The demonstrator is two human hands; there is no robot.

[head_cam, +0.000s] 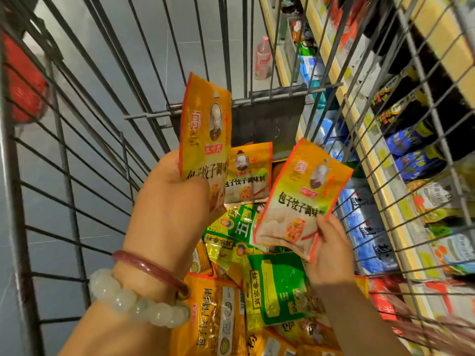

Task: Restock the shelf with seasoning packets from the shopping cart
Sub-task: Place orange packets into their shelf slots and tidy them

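Inside the wire-mesh shopping cart [84, 140], the left hand [169, 199] gripped a glossy orange seasoning packet [205, 129] upright by its lower edge. At four o'clock from it, the right hand [331, 250] pinched a second flat orange packet [300, 199] by a bottom corner. Crinkled yellow and green packets [280, 289] lay heaped below, and the stocked shelf [401, 191] stood at three o'clock.

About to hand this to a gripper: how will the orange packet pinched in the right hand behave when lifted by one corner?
The orange seasoning packet probably stays fairly flat: the right hand holds it up by its lower edge without it folding. It seems light, since a pinch carries it. Its glossy film may slip between fingers.
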